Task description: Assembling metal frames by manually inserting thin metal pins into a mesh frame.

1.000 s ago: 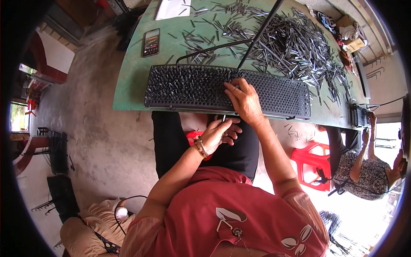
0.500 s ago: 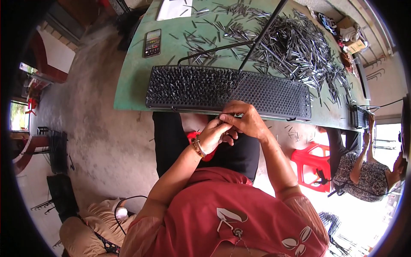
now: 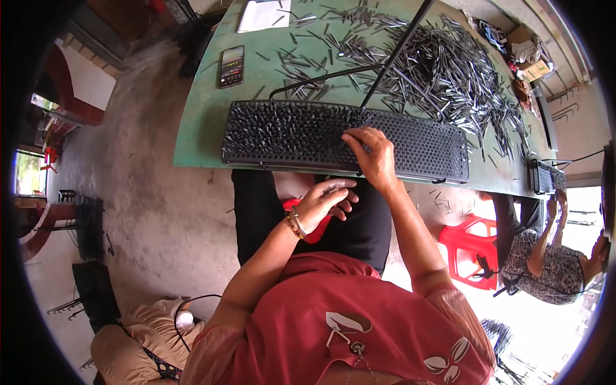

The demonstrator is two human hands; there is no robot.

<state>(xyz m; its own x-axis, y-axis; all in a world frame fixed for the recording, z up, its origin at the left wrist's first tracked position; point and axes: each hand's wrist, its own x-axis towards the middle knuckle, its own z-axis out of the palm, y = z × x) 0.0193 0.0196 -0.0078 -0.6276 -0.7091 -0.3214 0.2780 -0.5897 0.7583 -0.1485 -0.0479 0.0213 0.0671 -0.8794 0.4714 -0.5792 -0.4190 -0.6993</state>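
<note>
A long black perforated rack lies along the table's near edge. Thin dark strips stand upright in the holes of its left part, while the holes on the right show bare. Over the border between the two parts, my right hand pinches with thumb and forefinger down at the rack; whatever is between the fingertips is too small to make out. Below the rack, above my lap, my left hand is half curled with darkened fingertips. Its palm is hidden, so its contents do not show.
A large heap of loose dark strips covers the green table's far right. Black rods rise behind the rack. A phone and white paper lie far left. Another person works at right beside a red stool.
My hands have parted. The right one has moved up from the left hand onto the rack; the left stays below the table edge. The view has shifted slightly.
</note>
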